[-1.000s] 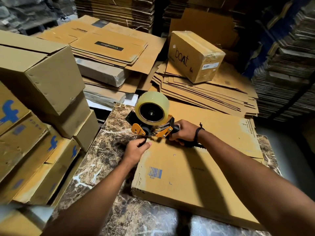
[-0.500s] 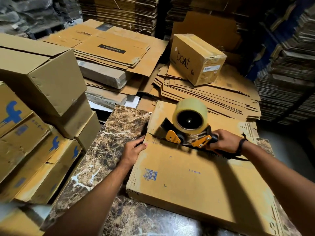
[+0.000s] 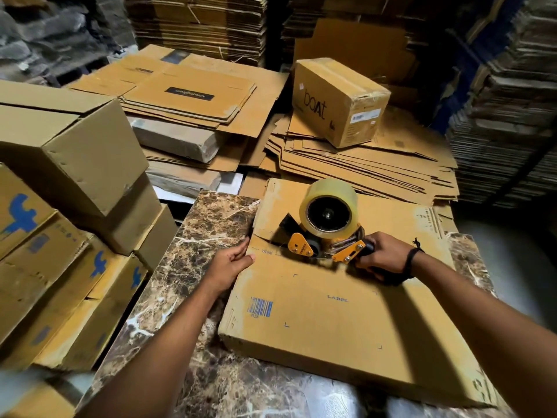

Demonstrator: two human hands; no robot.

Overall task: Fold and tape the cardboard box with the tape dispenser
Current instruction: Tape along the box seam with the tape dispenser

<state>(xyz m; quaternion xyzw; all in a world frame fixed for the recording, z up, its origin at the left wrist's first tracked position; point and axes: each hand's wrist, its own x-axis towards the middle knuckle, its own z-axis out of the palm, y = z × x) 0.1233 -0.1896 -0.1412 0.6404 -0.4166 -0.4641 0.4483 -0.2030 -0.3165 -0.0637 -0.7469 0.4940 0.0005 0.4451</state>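
A flat brown cardboard box (image 3: 331,321) with a blue barcode and the word LABEL lies on the marble table (image 3: 196,267). An orange tape dispenser (image 3: 325,233) with a roll of clear tape rests on the seam between the box's top flaps. My right hand (image 3: 382,254) grips the dispenser's black handle. My left hand (image 3: 229,263) presses on the box's left edge beside the seam, thumb on top.
Stacked boxes with blue logos (image 3: 60,236) crowd the table's left side. Piles of flattened cardboard (image 3: 346,164) lie behind the table, with a sealed "boat" box (image 3: 337,101) on top. Tall cardboard stacks (image 3: 506,116) rise at the right.
The dispenser has travelled right along the seam from the box's left end, my right hand with it. My left hand let go of the tape end and now rests on the box's left edge.
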